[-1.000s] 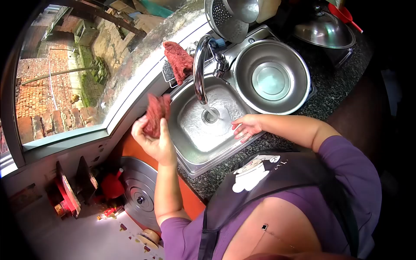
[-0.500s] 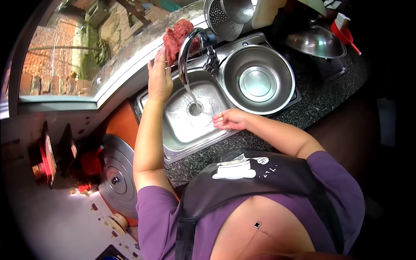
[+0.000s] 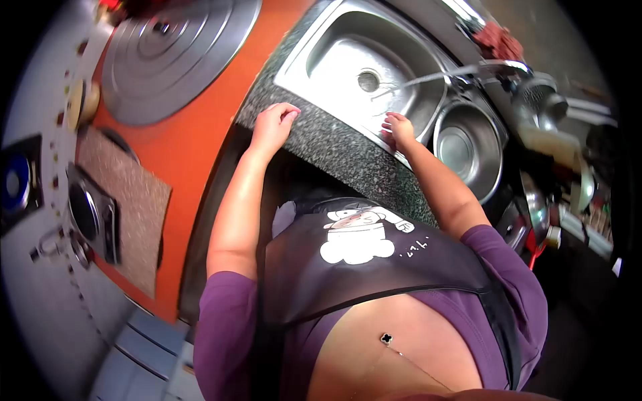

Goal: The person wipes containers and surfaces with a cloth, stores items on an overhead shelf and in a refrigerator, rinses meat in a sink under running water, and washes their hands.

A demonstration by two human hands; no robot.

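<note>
My left hand is above the speckled granite counter, at its left end near the sink's corner. Its fingers are curled in toward the thumb, and nothing shows in them. Over the near rim of the steel sink is my right hand, fingers a little apart and holding nothing. A stream of water runs from the curved chrome faucet into the basin, close to the drain. To the right of the basin sits a wide steel bowl.
A crumpled red cloth lies behind the faucet. Perforated steel strainers stand at the far right. On the left, an orange tabletop carries a large round grey lid and a speckled board with a dark appliance.
The view has swung left, bringing the orange tabletop into sight. My left hand has left the red cloth and faucet area for the counter's left end, its fingers now curled. Water still runs.
</note>
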